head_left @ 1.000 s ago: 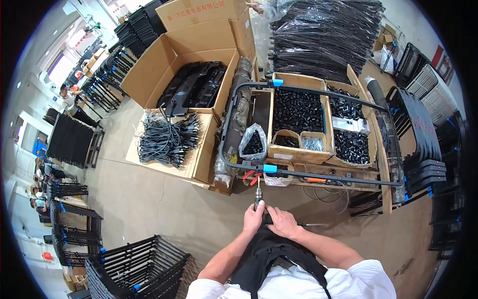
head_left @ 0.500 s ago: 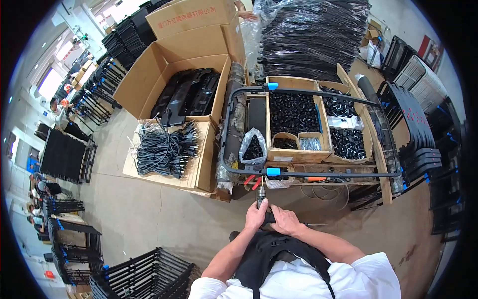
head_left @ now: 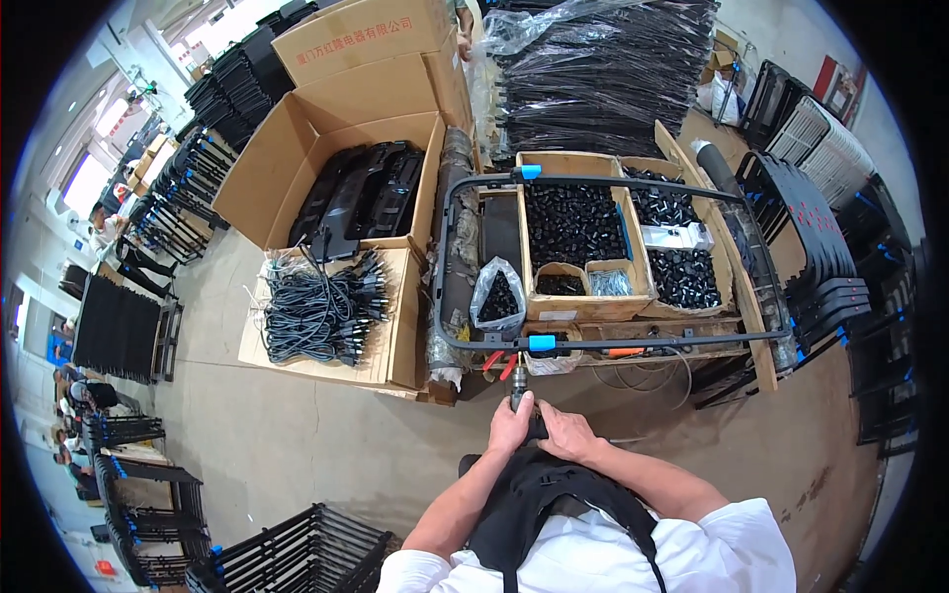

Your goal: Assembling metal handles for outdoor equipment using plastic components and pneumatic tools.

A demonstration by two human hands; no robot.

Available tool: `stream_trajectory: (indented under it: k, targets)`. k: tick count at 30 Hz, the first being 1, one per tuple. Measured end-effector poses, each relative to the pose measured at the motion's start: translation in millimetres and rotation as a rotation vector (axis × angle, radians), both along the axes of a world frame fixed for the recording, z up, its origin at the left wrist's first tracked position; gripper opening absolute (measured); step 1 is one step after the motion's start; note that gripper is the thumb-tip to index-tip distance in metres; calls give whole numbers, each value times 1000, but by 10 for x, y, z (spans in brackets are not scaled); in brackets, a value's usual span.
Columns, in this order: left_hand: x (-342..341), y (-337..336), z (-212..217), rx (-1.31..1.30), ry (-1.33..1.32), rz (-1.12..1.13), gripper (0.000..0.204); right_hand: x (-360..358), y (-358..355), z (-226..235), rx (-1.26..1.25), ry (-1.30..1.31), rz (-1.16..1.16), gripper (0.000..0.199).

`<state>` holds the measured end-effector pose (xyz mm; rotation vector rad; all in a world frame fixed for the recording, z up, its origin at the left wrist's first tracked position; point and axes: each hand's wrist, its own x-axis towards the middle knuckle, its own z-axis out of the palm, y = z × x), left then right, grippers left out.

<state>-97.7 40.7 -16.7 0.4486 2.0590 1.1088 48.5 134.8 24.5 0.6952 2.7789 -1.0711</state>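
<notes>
Both hands are closed round a power drill [head_left: 520,381] held in front of my body, its bit pointing away from me at the near bar of a black tubular frame [head_left: 672,343]. My left hand [head_left: 510,425] wraps the drill's body just behind the chuck. On its other side, my right hand [head_left: 569,433] grips the rear part, which the fingers mostly hide. The bit's tip is at the bar, just left of a blue clip [head_left: 542,343]; whether it has entered the metal I cannot tell. Red-handled pliers [head_left: 508,367] lie beside the bit.
Under the frame are wooden boxes [head_left: 590,306] of black plastic parts, a bag of small black parts [head_left: 497,298] and an orange-handled tool [head_left: 625,352]. Left stands a carton [head_left: 259,188] with bundled cables [head_left: 321,311] before it. Stacked black frames [head_left: 297,549] stand lower left. Other people are farther off.
The view has shifted a little, so the carton and boxes sit slightly farther left. Both hands keep their hold on the drill, with its bit still at the near bar.
</notes>
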Motion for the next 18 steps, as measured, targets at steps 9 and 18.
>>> stream_trajectory:
  k: [9, 18]
  targets:
    - [-38, 80, -62, -42, 50, -9, 61, -50, 63, -11, -18, -52, -11, 91]
    - [-56, 175, -20, -42, 19, 10, 61, -34, 49, -1, 99, 144, 35, 53]
